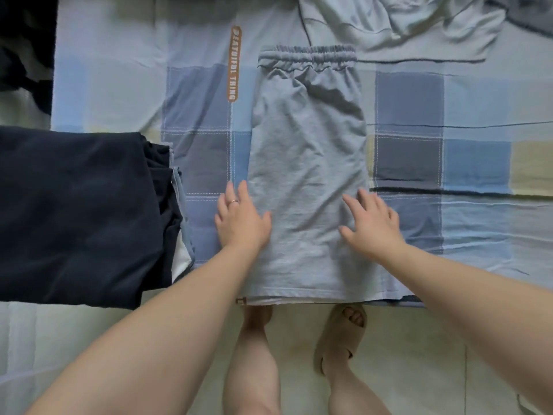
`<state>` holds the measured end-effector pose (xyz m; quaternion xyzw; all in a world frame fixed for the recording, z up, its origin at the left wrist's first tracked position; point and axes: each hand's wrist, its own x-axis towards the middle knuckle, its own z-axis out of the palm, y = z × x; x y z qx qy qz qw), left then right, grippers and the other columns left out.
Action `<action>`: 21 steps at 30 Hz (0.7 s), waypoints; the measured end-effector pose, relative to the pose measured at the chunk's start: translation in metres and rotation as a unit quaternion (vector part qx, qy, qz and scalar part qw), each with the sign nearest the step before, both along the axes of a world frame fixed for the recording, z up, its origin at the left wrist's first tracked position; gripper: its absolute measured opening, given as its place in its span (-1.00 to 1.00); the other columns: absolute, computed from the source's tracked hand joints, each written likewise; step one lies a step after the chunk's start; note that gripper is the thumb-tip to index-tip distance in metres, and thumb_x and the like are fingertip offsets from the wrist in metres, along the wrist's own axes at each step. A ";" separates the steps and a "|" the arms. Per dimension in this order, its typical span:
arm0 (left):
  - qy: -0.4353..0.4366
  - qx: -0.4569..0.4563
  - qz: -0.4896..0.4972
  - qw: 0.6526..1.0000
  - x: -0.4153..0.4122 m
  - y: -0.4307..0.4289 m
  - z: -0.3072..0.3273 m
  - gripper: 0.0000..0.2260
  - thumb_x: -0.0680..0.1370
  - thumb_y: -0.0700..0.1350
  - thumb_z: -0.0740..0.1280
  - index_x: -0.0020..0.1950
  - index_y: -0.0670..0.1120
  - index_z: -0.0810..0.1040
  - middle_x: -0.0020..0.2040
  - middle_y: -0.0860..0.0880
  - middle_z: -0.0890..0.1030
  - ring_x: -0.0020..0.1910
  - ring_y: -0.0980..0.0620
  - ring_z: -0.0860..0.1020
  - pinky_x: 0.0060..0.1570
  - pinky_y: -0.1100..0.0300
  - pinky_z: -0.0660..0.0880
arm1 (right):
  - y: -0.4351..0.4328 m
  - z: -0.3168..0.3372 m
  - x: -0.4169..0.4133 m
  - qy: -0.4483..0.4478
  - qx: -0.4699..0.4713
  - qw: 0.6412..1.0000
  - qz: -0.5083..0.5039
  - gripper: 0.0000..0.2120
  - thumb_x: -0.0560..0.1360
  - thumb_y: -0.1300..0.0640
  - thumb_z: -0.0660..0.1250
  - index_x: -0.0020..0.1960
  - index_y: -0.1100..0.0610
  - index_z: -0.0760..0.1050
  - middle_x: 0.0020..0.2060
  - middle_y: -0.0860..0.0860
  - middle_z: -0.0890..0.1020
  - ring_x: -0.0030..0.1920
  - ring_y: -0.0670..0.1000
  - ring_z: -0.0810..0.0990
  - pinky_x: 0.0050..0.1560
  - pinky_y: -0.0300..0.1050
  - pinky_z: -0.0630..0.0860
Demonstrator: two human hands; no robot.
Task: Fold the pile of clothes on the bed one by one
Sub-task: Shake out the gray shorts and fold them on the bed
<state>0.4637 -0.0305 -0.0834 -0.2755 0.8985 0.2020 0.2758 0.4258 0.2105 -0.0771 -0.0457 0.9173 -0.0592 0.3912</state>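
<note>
A pair of grey shorts (305, 151) lies flat on the bed (449, 163), which is covered in a blue checked sheet. The shorts seem to be folded in half lengthwise, though the layers are hard to make out. Their elastic waistband is at the far end and the hem reaches the near edge of the bed. The left hand (239, 220) lies open and flat, fingers spread, half on the left edge of the shorts and half on the sheet, with a ring (233, 201) on one finger. The right hand (371, 226) is also open with fingers spread, pressing on the right edge of the shorts at about the same level. Neither hand grips the cloth. A stack of dark navy clothes (74, 211) sits at the near left of the bed, apart from the shorts. A pale crumpled garment (404, 22) lies at the far right, just beyond the waistband. On the floor (419, 369) below, one foot wears a beige slipper (338, 336).
</note>
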 end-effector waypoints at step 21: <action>0.135 0.019 -0.342 0.930 -0.197 -0.044 -0.084 -0.36 0.63 0.30 0.12 0.64 0.18 -0.03 0.67 0.04 -0.14 0.63 -0.12 -0.17 0.56 -0.20 -0.15 | -0.053 -0.065 -0.177 0.067 -0.071 0.994 -0.038 -0.20 0.56 -0.12 0.31 0.63 -0.16 -0.09 0.63 -0.06 -0.17 0.62 0.04 -0.21 0.57 0.20 -0.16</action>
